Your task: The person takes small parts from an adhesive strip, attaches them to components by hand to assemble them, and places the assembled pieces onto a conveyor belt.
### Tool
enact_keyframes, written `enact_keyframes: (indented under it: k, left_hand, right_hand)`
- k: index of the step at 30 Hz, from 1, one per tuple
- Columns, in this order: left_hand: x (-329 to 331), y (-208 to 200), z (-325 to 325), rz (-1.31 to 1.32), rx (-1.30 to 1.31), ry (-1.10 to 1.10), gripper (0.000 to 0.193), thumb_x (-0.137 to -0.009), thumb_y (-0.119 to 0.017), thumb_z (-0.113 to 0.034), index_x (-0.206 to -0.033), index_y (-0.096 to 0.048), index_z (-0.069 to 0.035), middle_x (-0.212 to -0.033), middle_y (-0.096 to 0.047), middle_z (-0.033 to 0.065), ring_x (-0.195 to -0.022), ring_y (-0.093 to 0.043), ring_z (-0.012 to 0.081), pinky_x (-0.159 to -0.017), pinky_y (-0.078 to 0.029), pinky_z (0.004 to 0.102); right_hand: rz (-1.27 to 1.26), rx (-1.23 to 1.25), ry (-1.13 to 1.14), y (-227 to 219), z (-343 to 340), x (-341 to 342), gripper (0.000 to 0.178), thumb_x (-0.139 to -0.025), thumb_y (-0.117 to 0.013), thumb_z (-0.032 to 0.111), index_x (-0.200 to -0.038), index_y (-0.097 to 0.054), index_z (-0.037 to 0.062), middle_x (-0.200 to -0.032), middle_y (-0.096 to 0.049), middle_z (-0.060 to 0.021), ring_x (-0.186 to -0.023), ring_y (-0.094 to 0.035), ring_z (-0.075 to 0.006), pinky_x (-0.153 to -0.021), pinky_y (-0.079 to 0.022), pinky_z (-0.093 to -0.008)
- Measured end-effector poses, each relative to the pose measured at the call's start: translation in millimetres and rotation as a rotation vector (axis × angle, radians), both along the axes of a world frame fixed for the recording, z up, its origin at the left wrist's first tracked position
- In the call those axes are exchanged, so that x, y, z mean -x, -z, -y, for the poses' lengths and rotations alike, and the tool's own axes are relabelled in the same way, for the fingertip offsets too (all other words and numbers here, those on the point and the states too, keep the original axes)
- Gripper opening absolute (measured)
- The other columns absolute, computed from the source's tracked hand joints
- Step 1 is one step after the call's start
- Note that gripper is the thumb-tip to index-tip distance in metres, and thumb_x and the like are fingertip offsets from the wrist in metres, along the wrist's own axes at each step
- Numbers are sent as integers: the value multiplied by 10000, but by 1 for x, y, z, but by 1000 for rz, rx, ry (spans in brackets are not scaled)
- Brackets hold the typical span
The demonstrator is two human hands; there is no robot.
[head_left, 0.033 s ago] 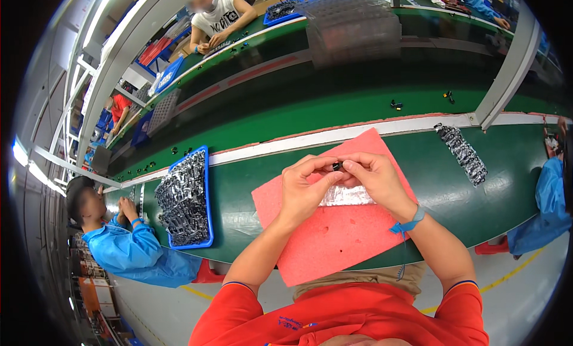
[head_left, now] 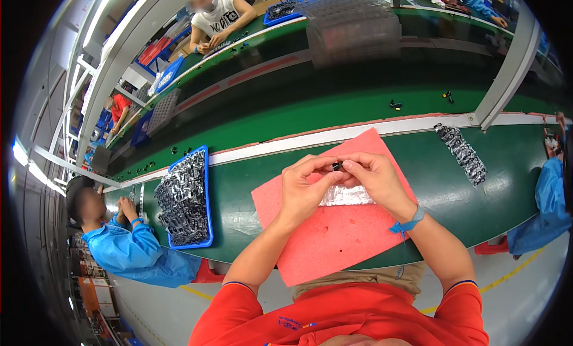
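Observation:
My left hand (head_left: 305, 188) and my right hand (head_left: 377, 178) meet above a pink foam sheet (head_left: 334, 244). Between their fingertips is a small black part (head_left: 337, 166), pinched from both sides. Its exact kind is too small to make out. Under the fingers a shiny silvery strip (head_left: 346, 197) lies on the foam, its far side hidden by my hands. A blue wristband (head_left: 408, 223) circles my right wrist.
Left stands a blue tray (head_left: 210, 209) heaped with black parts in shiny wrapping. A bundle of similar parts (head_left: 462, 155) lies right. Beyond a white rail (head_left: 268, 148), loose parts sit on a green belt (head_left: 334, 116). Co-workers sit on both sides and across.

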State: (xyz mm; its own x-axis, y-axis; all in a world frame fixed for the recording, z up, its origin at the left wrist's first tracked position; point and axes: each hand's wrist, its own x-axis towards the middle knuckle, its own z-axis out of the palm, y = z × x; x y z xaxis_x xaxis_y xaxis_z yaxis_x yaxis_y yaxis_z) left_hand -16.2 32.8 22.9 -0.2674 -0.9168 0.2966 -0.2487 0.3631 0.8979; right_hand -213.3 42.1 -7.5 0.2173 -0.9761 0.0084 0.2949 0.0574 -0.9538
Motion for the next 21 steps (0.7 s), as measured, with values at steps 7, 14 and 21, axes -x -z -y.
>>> enact_keyframes:
  k: [7,14,21]
  left_hand:
    - [0,0,0,16,35,-4,299,-846,-835,2,-1140,-781,12,-987,-735,91,-901,-681,146,-822,-568,284]
    - [3,-3,1,55,66,-23,290,-838,-829,6,-1126,-788,2,-946,-735,81,-864,-681,147,-803,-565,284]
    - [1,-4,7,83,144,-29,250,-833,-821,-11,-1081,-793,-17,-914,-738,99,-829,-712,180,-767,-573,300]
  right_hand:
    - [-9,-6,6,-1,-2,0,266,-1085,-600,144,-1243,-719,-34,-1052,-762,-78,-919,-738,-122,-793,-615,-249]
    - [-34,-25,-5,-3,-1,-2,261,-1084,-577,127,-1218,-733,-34,-994,-760,-60,-878,-716,-100,-780,-597,-251]
    - [-13,-27,36,-4,-2,-3,268,-1083,-602,134,-1276,-703,-21,-1055,-762,-72,-896,-729,-116,-793,-604,-250]
